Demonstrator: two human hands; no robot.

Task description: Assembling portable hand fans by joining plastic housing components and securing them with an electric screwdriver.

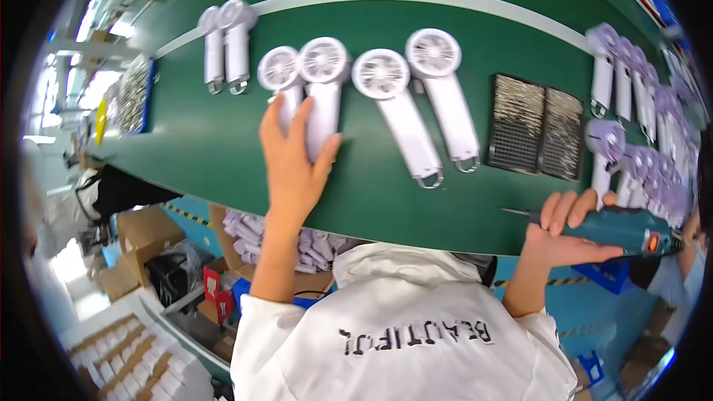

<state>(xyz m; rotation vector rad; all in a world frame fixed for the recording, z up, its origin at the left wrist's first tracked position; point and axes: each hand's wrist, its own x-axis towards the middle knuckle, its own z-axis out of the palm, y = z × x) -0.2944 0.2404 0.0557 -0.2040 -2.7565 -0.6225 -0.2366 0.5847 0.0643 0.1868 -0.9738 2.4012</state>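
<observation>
My left hand (290,167) reaches over a pair of white handheld fans, the left fan (281,68) and the right fan (324,59). Thumb and index finger sit on either side of the right fan's handle, while other fingers rest on the left one's handle. In my right hand (551,243) lies a dark teal electric screwdriver (627,229), its thin bit pointing left above the table edge. Another two fans, one (381,74) and a second (434,52), lie handle-down in the middle, metal loops toward me.
Two black trays of screws (518,122) lie right of the middle fans. Many fans (607,141) crowd the far right. Two more (236,44) lie at the back left, near a blue-edged tray of small parts (137,96). Below the green table (356,212) is a carton of fan parts (316,249).
</observation>
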